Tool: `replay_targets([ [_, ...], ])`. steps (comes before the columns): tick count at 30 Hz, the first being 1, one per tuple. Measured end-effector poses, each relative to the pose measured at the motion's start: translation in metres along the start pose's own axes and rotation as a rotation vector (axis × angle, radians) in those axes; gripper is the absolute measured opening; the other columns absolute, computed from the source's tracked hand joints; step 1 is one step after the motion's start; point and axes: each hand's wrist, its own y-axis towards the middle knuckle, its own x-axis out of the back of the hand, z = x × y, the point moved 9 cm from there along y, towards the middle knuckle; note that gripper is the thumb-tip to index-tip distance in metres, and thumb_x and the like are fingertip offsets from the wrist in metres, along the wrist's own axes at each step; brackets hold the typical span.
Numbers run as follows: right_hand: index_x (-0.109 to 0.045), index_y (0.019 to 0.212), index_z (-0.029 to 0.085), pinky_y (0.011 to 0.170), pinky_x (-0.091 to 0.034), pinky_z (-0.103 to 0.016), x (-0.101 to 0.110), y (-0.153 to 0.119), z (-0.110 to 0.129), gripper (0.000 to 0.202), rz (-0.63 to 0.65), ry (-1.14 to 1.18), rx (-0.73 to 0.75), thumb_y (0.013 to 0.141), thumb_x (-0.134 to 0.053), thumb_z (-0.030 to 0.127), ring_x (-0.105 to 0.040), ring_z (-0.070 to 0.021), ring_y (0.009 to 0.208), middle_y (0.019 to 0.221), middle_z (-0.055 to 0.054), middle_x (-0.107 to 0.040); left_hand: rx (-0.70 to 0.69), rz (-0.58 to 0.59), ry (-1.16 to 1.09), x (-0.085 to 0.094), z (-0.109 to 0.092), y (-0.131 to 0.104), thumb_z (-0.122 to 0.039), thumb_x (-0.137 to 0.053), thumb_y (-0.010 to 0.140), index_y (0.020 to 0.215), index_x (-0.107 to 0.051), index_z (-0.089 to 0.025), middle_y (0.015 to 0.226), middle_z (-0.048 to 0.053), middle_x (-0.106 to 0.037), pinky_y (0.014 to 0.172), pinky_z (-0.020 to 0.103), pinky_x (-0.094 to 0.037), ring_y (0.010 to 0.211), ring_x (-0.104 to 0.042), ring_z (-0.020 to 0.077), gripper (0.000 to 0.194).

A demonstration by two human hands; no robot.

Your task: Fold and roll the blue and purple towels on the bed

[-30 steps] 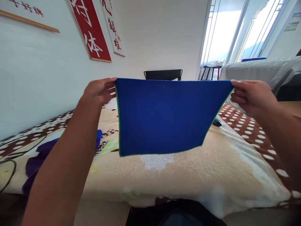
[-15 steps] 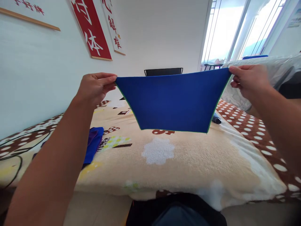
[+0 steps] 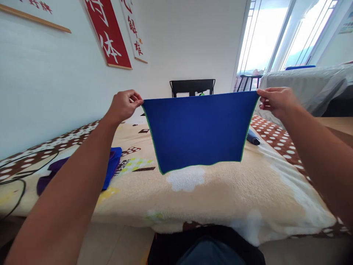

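Observation:
A blue cloth point(image 3: 201, 132) with green-stitched edges hangs spread out in front of me, above the bed. My left hand point(image 3: 126, 105) pinches its upper left corner between thumb and fingers. At the upper right corner, my right hand point(image 3: 277, 101) grips the cloth the same way. The top edge is nearly straight, while the lower edge hangs free and is slightly wavy. Beyond my left forearm lies another blue cloth point(image 3: 112, 167), partly hidden by the arm, with a dark purple cloth point(image 3: 45, 182) beside it.
A beige patterned blanket point(image 3: 220, 198) covers the bed, with brown polka-dot fabric point(image 3: 275, 136) at the right. Behind the hanging cloth's right edge lies a dark rolled item point(image 3: 253, 138). Black cable point(image 3: 22, 195) curls at the left. A black chair point(image 3: 192, 85) stands at the far end.
Both hands have come closer together and lower, carrying the cloth down. Its lower edge now hangs nearer the bed and has turned uneven. More of the chair shows behind it.

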Motion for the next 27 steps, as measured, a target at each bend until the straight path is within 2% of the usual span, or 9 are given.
replay_targets([
  [5,-0.049,0.092,-0.004,0.056,-0.022,-0.027,-0.021,0.006,-0.021,0.047,0.047,0.09,-0.114,0.08,-0.063,0.039,-0.04,0.0091,0.062,0.103,-0.017,-0.059,0.04,-0.069,-0.008,-0.016,0.009,0.008,-0.014,-0.065,0.089,0.089,-0.062,-0.014,0.073,-0.005,-0.053,0.085,0.024,-0.041,0.067,-0.043,0.0099,0.003],
  [8,-0.047,0.091,0.002,0.057,-0.021,-0.027,-0.019,0.005,-0.018,0.038,0.033,0.125,-0.075,0.086,-0.057,0.039,-0.036,0.0093,0.062,0.105,-0.014,-0.058,-0.064,-0.159,-0.067,-0.004,-0.003,-0.002,-0.018,-0.062,0.092,0.098,-0.06,-0.014,0.085,-0.003,-0.054,0.087,0.024,-0.041,0.073,-0.043,0.0099,0.008],
  [10,-0.047,0.088,0.007,0.056,-0.021,-0.027,-0.013,-0.005,-0.018,0.03,0.033,0.168,-0.03,0.089,-0.056,0.036,-0.035,0.0077,0.061,0.094,-0.006,-0.059,-0.148,-0.207,-0.051,0.006,-0.011,-0.023,-0.022,-0.061,0.093,0.101,-0.061,-0.015,0.096,0.0,-0.054,0.089,0.026,-0.041,0.08,-0.045,0.0114,0.011],
  [12,-0.047,0.083,0.012,0.055,-0.022,-0.026,-0.003,-0.027,-0.032,0.025,0.064,0.225,-0.028,0.089,-0.06,0.032,-0.036,0.0048,0.056,0.075,0.004,-0.053,-0.191,-0.198,0.011,0.01,-0.011,-0.057,-0.028,-0.06,0.094,0.1,-0.062,-0.018,0.1,0.002,-0.054,0.091,0.029,-0.042,0.085,-0.048,0.0145,0.012],
  [14,-0.049,0.075,0.015,0.051,-0.022,-0.026,0.007,-0.061,-0.065,0.026,0.125,0.28,-0.11,0.084,-0.068,0.031,-0.037,0.0008,0.05,0.059,0.009,-0.041,-0.207,-0.122,0.063,0.002,-0.004,-0.105,-0.033,-0.058,0.094,0.098,-0.063,-0.025,0.099,0.002,-0.056,0.092,0.034,-0.044,0.089,-0.051,0.0188,0.01],
  [17,-0.055,0.063,0.017,0.043,-0.019,-0.028,0.022,-0.132,-0.135,0.034,0.239,0.312,-0.307,0.068,-0.083,0.036,-0.036,-0.0059,0.042,0.049,0.006,-0.037,-0.217,0.078,0.05,-0.027,0.018,-0.193,-0.032,-0.058,0.091,0.096,-0.061,-0.036,0.104,0.0,-0.059,0.096,0.043,-0.045,0.098,-0.057,0.0252,0.007],
  [21,-0.068,0.066,0.019,0.042,-0.026,-0.033,0.039,-0.236,-0.218,0.029,0.391,0.151,-0.555,0.062,-0.086,0.042,-0.04,-0.0138,0.043,0.048,-0.002,-0.044,-0.137,0.276,0.022,-0.061,0.047,-0.299,-0.026,-0.055,0.091,0.097,-0.062,-0.038,0.111,0.0,-0.061,0.094,0.044,-0.05,0.104,-0.06,0.0259,0.016],
  [24,-0.073,0.071,0.024,0.042,-0.027,-0.035,0.057,-0.284,-0.247,0.031,0.343,0.101,-0.692,0.051,-0.089,0.04,-0.04,-0.0177,0.045,0.049,-0.003,-0.045,-0.111,0.32,0.033,-0.068,0.051,-0.339,-0.022,-0.054,0.091,0.098,-0.063,-0.036,0.115,0.002,-0.061,0.091,0.041,-0.053,0.106,-0.06,0.0248,0.017],
  [27,-0.074,0.072,0.026,0.041,-0.027,-0.035,0.069,-0.302,-0.249,0.034,0.302,0.065,-0.713,0.047,-0.089,0.044,-0.039,-0.0179,0.044,0.049,-0.003,-0.045,-0.127,0.289,0.046,-0.063,0.045,-0.35,-0.019,-0.055,0.091,0.099,-0.063,-0.035,0.115,0.003,-0.062,0.089,0.039,-0.054,0.107,-0.06,0.0242,0.019],
])
